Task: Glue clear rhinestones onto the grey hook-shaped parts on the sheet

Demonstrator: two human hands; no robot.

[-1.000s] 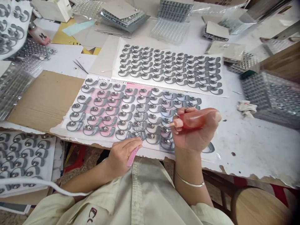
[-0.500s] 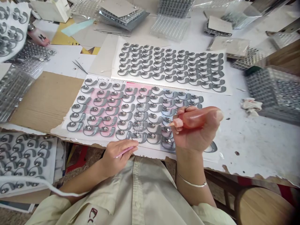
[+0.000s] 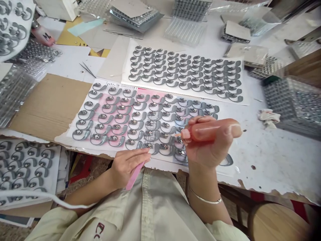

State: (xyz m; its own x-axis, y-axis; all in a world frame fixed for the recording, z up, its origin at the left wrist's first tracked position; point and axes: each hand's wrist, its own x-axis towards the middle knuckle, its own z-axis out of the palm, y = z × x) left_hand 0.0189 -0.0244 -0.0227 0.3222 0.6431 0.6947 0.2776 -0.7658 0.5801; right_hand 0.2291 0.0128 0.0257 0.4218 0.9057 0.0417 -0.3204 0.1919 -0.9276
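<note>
Right hand (image 3: 209, 144) clamped on an orange bottle (image 3: 205, 131), left hand (image 3: 126, 164) pinching a pink stick (image 3: 134, 177), over hooks on a sheet (image 3: 75, 134) at the desk's near edge, red "C" on shirt (image 3: 99, 231).

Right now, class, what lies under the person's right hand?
Under the right hand lies the near sheet of grey curved pieces. One piece's tip shows beside the hand; the pieces directly beneath are covered.

Reddish squeeze bottle (image 3: 209, 130) level, pink stick (image 3: 134, 176) tilted

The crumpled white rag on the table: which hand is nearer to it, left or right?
Right. The right hand, holding an orange bottle, is left of the rag; the left hand is farther left.
</note>
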